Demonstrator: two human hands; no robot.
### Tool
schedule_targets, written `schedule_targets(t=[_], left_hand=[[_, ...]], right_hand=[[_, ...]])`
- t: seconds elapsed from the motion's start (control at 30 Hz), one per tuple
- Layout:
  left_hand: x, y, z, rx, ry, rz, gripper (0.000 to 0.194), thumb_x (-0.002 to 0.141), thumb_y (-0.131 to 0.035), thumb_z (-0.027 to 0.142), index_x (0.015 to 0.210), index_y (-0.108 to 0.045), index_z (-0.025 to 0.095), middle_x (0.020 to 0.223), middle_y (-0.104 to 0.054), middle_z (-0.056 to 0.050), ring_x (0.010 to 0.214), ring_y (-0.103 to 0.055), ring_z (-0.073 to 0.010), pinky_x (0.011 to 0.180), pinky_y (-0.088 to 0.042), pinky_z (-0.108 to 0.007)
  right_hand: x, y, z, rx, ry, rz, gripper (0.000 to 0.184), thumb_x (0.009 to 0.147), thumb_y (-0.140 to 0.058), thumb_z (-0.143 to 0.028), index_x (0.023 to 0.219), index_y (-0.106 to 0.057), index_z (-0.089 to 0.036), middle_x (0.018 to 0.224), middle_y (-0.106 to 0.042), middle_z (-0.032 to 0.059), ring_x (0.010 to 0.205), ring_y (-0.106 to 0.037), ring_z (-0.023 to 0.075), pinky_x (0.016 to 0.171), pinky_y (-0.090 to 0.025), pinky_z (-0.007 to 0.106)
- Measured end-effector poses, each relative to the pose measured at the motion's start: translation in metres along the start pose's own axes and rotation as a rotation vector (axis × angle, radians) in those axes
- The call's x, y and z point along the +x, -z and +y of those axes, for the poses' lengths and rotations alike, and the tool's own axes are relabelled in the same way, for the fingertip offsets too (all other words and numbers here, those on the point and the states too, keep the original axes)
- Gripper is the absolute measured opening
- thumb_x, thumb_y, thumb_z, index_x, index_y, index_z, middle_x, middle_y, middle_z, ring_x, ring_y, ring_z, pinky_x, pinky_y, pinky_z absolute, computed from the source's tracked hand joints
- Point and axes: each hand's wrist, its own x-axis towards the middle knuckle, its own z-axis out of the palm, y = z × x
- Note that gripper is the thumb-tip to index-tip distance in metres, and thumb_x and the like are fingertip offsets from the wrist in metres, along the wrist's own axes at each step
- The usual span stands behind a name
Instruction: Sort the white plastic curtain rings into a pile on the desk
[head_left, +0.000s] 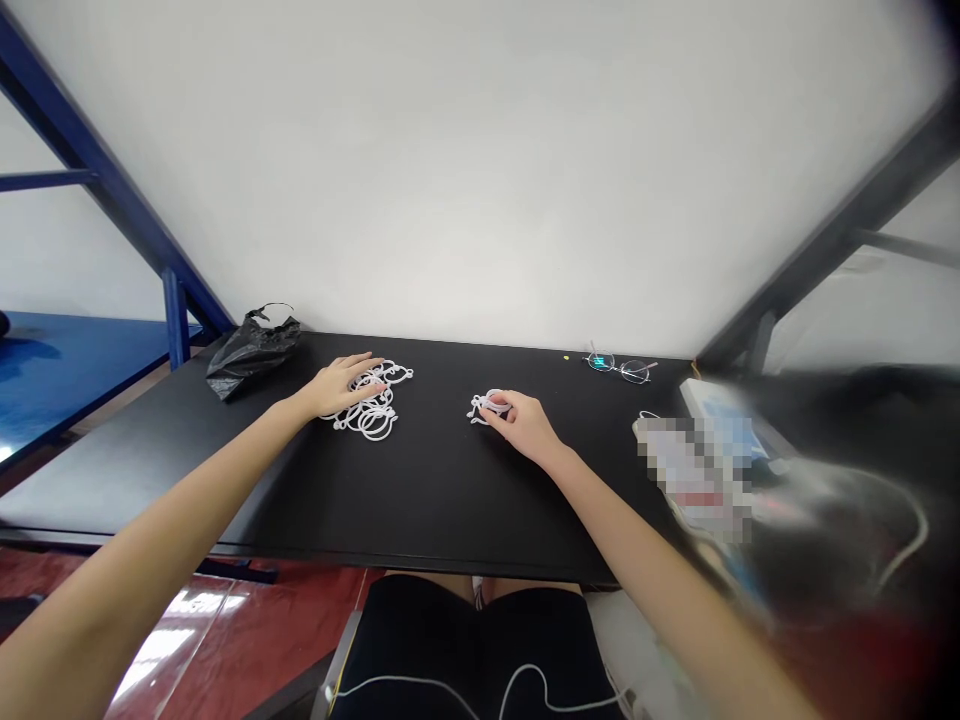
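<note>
A loose heap of white rings or loops point(379, 400) lies on the black table point(420, 490), left of centre. My left hand point(341, 385) rests flat on that heap with its fingers stretched out. My right hand point(525, 420) is further right, its fingers pinched on a small bunch of the white rings point(484, 405) against the tabletop.
A crumpled black plastic bag point(251, 350) sits at the table's back left corner. A pair of glasses point(622, 367) lies at the back right. Boxes and papers point(712, 440) crowd the right end. Blue frame bars point(176, 320) stand at the left. A white cable point(450, 685) crosses my lap.
</note>
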Motion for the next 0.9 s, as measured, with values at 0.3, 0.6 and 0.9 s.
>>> schedule_targets(t=[0.3,0.6,0.9], left_hand=[[0.012,-0.017,0.064,-0.047,-0.07,0.043,0.068,0.087,-0.04,0.07,0.139,-0.051,0.028,0.146,-0.049,-0.008,0.134,-0.042,-0.0315,0.11,-0.033,-0.049],[0.039,-0.033,0.139,-0.272,-0.024,0.025,0.07,0.091,-0.031,0.066,0.146,-0.039,0.023,0.15,-0.044,-0.01,0.14,-0.038,-0.0306,0.115,-0.023,-0.054],[-0.022,0.007,0.017,0.006,0.144,0.229,0.057,0.084,-0.041,0.057,0.117,-0.061,0.016,0.132,-0.058,-0.016,0.125,-0.051,-0.0336,0.107,-0.039,-0.049]], right_hand=[[0.0,-0.001,0.003,0.036,-0.02,-0.038,0.023,0.074,-0.068,-0.03,0.093,-0.071,-0.018,0.06,-0.063,-0.0014,0.052,-0.056,0.0131,0.056,-0.045,0.026],[0.004,-0.001,0.007,0.18,-0.055,0.039,0.021,0.075,-0.067,-0.033,0.088,-0.07,-0.017,0.071,-0.07,0.0029,0.05,-0.057,0.0116,0.054,-0.049,0.026],[-0.001,0.003,-0.016,0.429,-0.052,0.039,0.028,0.081,-0.066,-0.043,0.092,-0.072,-0.018,0.091,-0.075,0.0085,0.076,-0.071,0.0189,0.057,-0.055,0.025]])
